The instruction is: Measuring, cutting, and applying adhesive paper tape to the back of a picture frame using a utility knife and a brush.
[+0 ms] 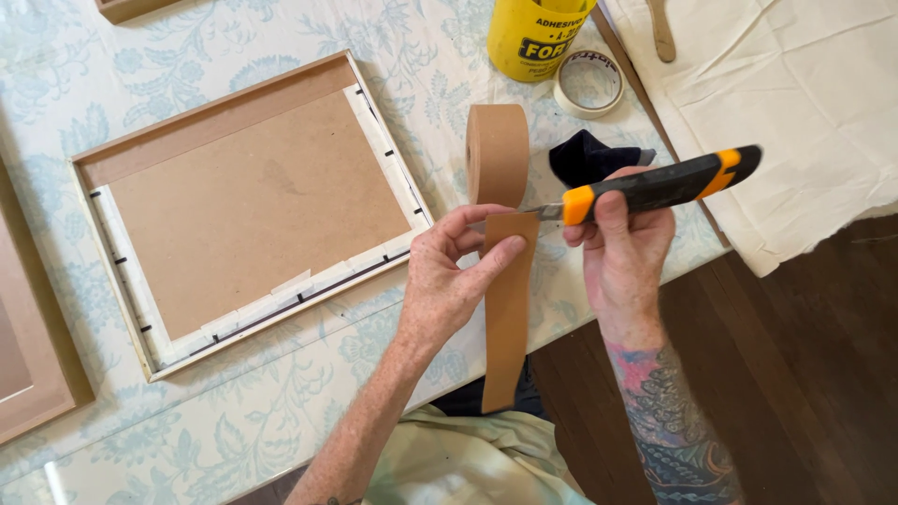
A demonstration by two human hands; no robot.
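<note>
the left hand (454,271) pinches the brown paper tape strip (508,309) between thumb and fingers, just below the tape roll (497,154), which stands on edge above the strip. the strip hangs down from that pinch toward the person's lap, past the table edge. the right hand (617,243) is clenched round the black and orange utility knife (655,185), to the right of the roll; its blade tip meets the tape at the top of the strip, right where strip and roll join.

step in hand, as judged: severing a measured strip from the roll. the cut appears begun or about to begin; the strip looks not yet free. the next move calls for taut tape and a level blade stroke across the full width, clear of the left fingers.

left of the roll lies the picture frame (248,210), back up, edges partly taped. above the roll: a yellow adhesive can (533,37) and a white tape ring (588,82). a dark cloth (585,154) lies just right of the roll.
</note>
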